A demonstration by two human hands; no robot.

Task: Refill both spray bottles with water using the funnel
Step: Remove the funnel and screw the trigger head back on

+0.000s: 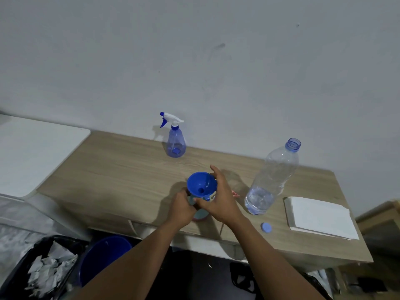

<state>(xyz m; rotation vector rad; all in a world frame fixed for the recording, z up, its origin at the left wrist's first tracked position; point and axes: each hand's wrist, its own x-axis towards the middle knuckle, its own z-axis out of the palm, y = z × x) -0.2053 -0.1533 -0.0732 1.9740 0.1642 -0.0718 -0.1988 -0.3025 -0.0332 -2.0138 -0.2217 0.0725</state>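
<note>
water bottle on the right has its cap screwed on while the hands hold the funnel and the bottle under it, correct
No. The head view shows the water bottle open at the neck; its blue cap lies on the table. The rest stands: the left hand grips the near bottle and the right hand holds the funnel on it.

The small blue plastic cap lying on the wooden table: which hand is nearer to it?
Right. The right hand, gripping the blue plastic funnel, is left of the cap; the left hand, holding the bottle beneath the funnel, lies farther left.
</note>
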